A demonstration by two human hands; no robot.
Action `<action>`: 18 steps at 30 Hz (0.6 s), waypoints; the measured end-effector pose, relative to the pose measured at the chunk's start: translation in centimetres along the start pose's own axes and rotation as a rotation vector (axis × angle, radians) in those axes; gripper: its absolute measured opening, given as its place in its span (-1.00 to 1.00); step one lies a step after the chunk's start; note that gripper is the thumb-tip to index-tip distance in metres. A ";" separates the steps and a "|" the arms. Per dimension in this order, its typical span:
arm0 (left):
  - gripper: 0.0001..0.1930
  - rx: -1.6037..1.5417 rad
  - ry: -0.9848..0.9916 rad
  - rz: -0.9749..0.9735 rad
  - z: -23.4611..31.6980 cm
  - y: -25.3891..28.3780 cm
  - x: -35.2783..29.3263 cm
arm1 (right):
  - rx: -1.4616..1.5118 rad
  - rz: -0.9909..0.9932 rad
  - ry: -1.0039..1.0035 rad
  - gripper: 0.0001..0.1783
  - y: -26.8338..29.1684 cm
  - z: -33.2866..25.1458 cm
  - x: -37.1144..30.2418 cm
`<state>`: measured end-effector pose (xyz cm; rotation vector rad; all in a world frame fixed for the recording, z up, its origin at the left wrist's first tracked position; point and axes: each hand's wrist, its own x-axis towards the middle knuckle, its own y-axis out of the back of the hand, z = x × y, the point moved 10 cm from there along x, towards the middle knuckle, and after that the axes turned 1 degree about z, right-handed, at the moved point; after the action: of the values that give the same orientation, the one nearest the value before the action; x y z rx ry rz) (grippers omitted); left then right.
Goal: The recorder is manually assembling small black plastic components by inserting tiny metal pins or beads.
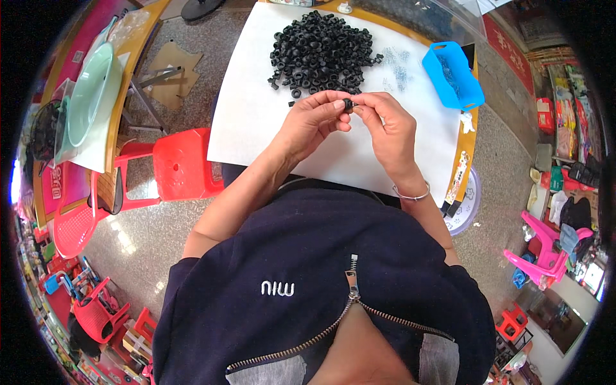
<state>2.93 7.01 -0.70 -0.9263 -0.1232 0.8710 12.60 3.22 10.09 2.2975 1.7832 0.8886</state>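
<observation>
Between the fingers (375,100), a black part (348,104) is looking like smooth plastic, and a heap of black pieces (323,52) beyond them is showing a slight sheen. Beneath them a white sheet (253,109) is looking matt and papery; to their right, a blue basket (471,96) is shining in glossy plastic and silvery bits (400,72) are glinting like metal.

A red stool (185,164) is set by the table's (469,142) near left corner. Speckled floor (497,154) is seen beyond the right edge.
</observation>
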 end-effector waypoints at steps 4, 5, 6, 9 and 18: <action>-0.78 0.040 -0.012 0.015 0.3 -0.1 -0.1 | -0.087 -0.006 0.085 -0.80 -0.2 -0.7 -0.1; -0.78 0.053 -0.014 0.022 0.4 -0.1 -0.1 | -0.110 -0.011 0.114 -0.78 -0.3 -0.8 -0.2; -0.78 0.063 -0.020 0.024 0.4 0.0 -0.1 | -0.133 -0.015 0.142 -0.77 -0.4 -0.9 -0.2; -0.79 0.098 -0.030 0.030 0.3 0.4 0.0 | -0.197 -0.040 0.236 -0.74 -0.8 -1.4 -0.5; -0.80 0.311 0.018 0.070 0.3 1.7 0.2 | -0.320 -0.090 0.445 -0.76 -2.3 -1.9 -1.4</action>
<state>1.90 7.81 -1.81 -0.6500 0.0595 0.9162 9.47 2.14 10.19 1.9092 1.7085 1.6324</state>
